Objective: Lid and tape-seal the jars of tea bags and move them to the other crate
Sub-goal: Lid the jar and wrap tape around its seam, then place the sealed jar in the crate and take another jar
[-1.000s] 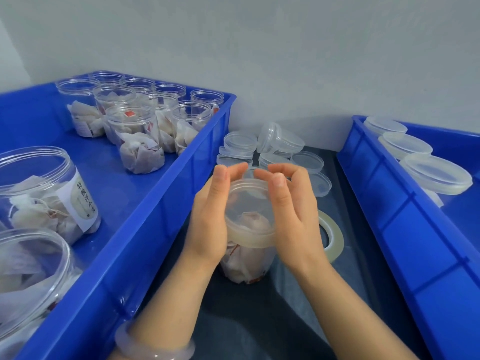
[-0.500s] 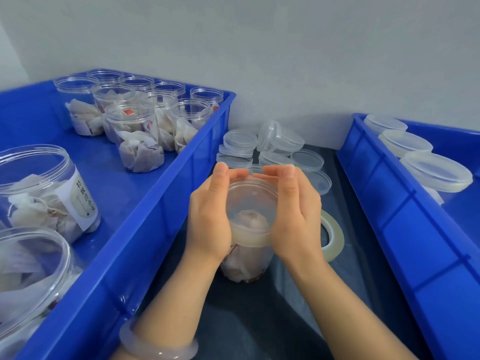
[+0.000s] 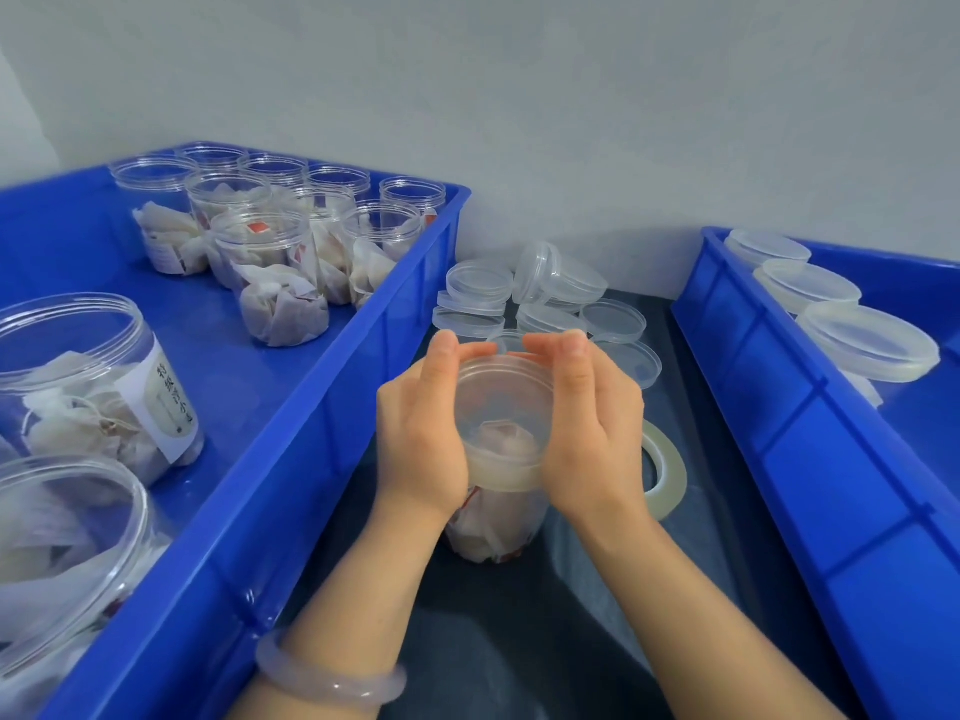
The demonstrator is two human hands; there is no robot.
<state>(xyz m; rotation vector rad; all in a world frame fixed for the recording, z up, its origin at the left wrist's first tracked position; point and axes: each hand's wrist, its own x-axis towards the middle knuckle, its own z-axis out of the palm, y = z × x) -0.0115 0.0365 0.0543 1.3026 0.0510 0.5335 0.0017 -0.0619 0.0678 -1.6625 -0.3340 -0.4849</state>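
Both hands wrap the lid on 1 upright jar of tea bags, between 2 blue crates.

The clear round plastic jar of tea bags stands on the dark desk, long axis vertical, its translucent plastic lid directly between the left hand and right hand. Both sets of fingers curl closely around the lid's rim from opposite sides, neither hand nearer. A roll of clear tape lies just beside the right hand, so sealing likely comes next. The blue plastic crate of lidded jars lies to the right. A near jar in the blue plastic crate of open jars on the left carries a white label with Chinese characters I cannot read.
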